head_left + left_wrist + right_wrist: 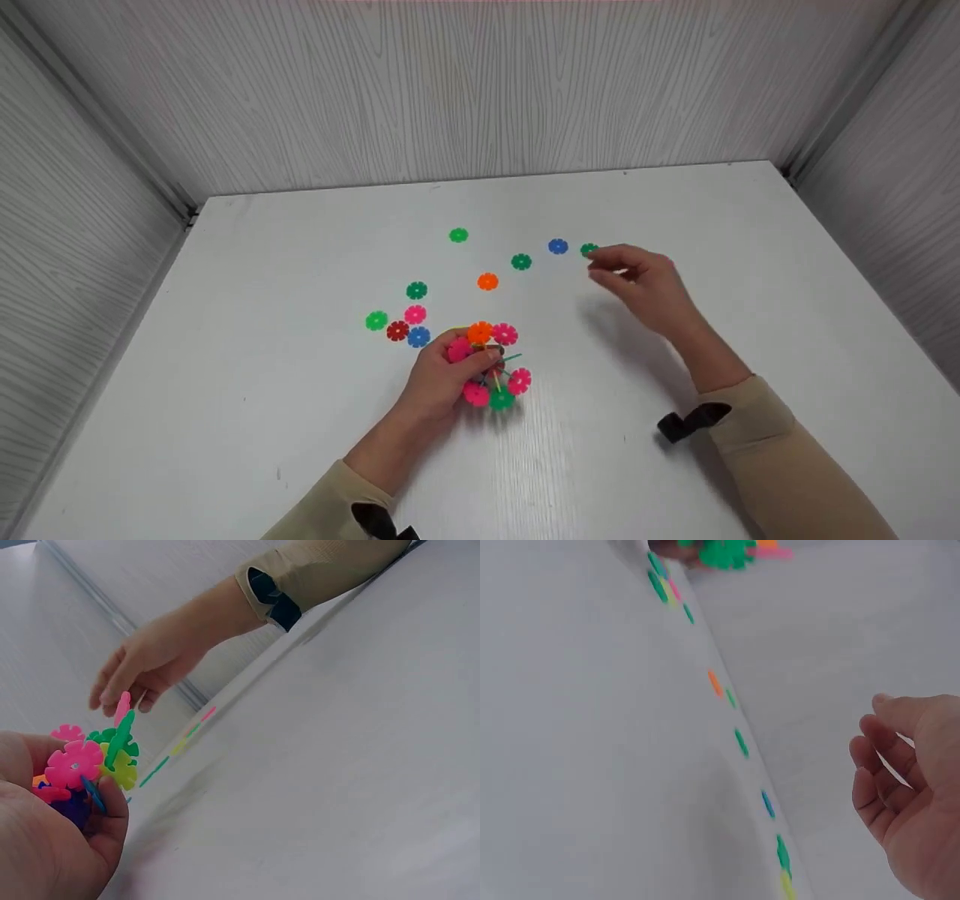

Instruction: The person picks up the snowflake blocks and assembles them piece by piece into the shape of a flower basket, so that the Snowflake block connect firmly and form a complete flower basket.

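Note:
My left hand grips a cluster of interlocked plastic snowflake discs, with pink, orange and green ones fanning outward. Up close in the left wrist view, the cluster also shows yellow-green, blue and purple discs, partly covered by the palm and fingers. Over the right part of the table hovers my right hand, its fingers loosely bent and holding nothing. From the head, its fingertips overlap a green disc; the right wrist view shows the hand raised above the surface.
Loose discs lie flat on the white table: a blue disc, an orange disc, a light green disc and others. Several more, including a dark red disc, sit left of the cluster. Pale wood-grain panels enclose the back and sides.

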`<state>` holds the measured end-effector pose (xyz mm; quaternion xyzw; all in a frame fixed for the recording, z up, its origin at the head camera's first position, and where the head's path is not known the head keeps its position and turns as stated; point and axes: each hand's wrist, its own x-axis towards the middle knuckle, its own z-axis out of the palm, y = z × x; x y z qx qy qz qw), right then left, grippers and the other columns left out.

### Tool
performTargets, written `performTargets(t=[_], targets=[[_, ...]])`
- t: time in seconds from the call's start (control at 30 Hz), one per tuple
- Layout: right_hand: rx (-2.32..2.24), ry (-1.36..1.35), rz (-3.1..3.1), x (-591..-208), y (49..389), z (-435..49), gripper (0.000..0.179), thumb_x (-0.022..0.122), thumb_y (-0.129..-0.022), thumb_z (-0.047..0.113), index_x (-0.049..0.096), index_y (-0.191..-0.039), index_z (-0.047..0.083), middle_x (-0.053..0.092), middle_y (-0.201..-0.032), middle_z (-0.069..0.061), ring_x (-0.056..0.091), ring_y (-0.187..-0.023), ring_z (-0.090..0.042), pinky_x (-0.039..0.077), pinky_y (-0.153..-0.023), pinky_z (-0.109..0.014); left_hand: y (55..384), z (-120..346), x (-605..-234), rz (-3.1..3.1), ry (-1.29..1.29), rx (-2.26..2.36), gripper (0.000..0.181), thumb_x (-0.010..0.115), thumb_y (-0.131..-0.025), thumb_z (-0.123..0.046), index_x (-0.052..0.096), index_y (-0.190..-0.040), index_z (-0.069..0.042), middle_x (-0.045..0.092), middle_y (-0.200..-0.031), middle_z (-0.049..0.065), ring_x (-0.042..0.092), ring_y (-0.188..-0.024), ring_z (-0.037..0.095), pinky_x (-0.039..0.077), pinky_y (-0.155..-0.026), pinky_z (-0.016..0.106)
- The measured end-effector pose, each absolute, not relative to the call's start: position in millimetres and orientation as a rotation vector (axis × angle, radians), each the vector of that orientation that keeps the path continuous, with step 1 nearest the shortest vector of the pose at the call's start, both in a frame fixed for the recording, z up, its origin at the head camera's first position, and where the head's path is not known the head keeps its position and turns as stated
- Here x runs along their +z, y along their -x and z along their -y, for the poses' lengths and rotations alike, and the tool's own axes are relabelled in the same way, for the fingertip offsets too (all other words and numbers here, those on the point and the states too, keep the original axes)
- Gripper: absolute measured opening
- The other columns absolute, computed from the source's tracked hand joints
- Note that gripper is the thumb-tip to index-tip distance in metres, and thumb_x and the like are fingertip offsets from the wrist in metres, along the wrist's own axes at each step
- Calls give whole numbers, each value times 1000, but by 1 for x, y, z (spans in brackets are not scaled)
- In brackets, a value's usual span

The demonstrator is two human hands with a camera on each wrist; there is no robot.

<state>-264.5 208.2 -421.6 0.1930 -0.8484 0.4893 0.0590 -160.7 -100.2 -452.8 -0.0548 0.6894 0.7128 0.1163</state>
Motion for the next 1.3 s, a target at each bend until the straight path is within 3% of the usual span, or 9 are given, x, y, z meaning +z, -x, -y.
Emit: performTargets(t=[0.1,0.2,0.33,0.47,0.63,0.87,1.07,1.3], targets=[[1424,-392,2669,-432,279,-236,33,73,-102,16,71,-134,10,74,-124,-5,63,-114,-19,50,-90,-23,161,100,-454,-2017,174,2080,59,86,-91,-22,57,-140,-6,62,-135,12,54,-135,30,59,-98,37],[1375,-268,2796,-442,285,-252,39,71,-103,15,66,-141,12,68,-135,-8,58,-123,-25,50,-101,-33,160,101,-453,-2015,188,2073,61,87,-90,-22,57,-141,-7,62,-136,11,53,-135,29,59,-98,37],[1297,-231,2907,-449,288,-259,44,70,-103,13,62,-146,12,64,-140,-12,53,-136,-33,45,-114,-50,160,101,-452,-1998,202,2081,62,88,-89,-21,57,-141,-8,62,-136,9,53,-135,28,60,-97,37],[1216,-257,2953,-452,291,-260,45,71,-101,12,62,-145,10,63,-137,-15,50,-138,-35,41,-117,-54,161,100,-454,-1934,193,2138,60,88,-89,-20,57,-139,-7,62,-134,12,55,-134,29,60,-97,37],[1223,-249,2992,-451,284,-254,38,72,-101,13,68,-138,12,61,-132,-14,52,-128,-34,46,-112,-50,162,101,-454,-1966,175,2121,58,86,-91,-20,57,-139,-6,61,-135,12,54,-135,31,60,-97,38],[1282,-481,2960,-432,258,-215,20,72,-103,17,80,-121,17,75,-113,-2,66,-98,-23,58,-83,-34,164,101,-454,-2027,180,2077,60,85,-92,-21,56,-143,-6,60,-140,12,51,-138,31,59,-98,38],[1615,-767,2863,-416,223,-159,16,74,-102,22,80,-116,16,78,-99,0,76,-88,-20,63,-80,-34,164,100,-451,-1967,200,2113,55,83,-94,-22,60,-142,-7,64,-135,10,57,-133,28,59,-98,34],[1753,-763,2704,-419,206,-134,11,77,-100,20,80,-106,11,79,-92,-5,77,-85,-27,63,-79,-30,161,100,-450,-2037,99,2054,60,84,-93,-21,56,-144,-7,63,-138,9,56,-135,27,57,-101,35]])
